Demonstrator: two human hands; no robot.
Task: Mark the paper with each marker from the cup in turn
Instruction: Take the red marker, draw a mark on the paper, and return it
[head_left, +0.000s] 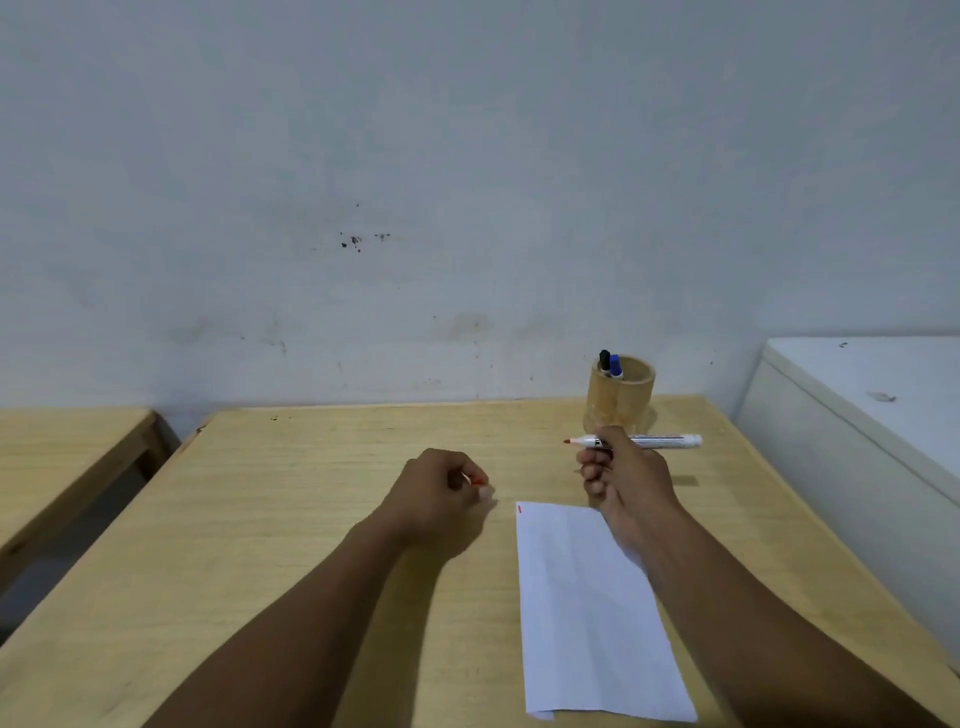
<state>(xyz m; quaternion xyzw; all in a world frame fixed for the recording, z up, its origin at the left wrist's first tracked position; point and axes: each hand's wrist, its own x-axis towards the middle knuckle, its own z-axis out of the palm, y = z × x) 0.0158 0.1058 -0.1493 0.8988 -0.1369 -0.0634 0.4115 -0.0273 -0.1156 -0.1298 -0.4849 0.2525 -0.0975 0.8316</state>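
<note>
A white sheet of paper (592, 613) lies on the wooden table (311, 519), with a small red mark (520, 510) at its far left corner. My right hand (623, 483) grips an uncapped red marker (660, 441) held level above the paper's far edge, tip pointing left. My left hand (441, 488) is closed around the red cap (477, 480), left of the paper. A bamboo cup (621, 395) stands at the table's far edge, behind my right hand. It holds a black marker (604, 359) and a blue marker (616, 367).
A grey wall runs behind the table. A white cabinet (857, 415) stands close on the right. A second wooden table (62, 457) sits to the left, across a narrow gap.
</note>
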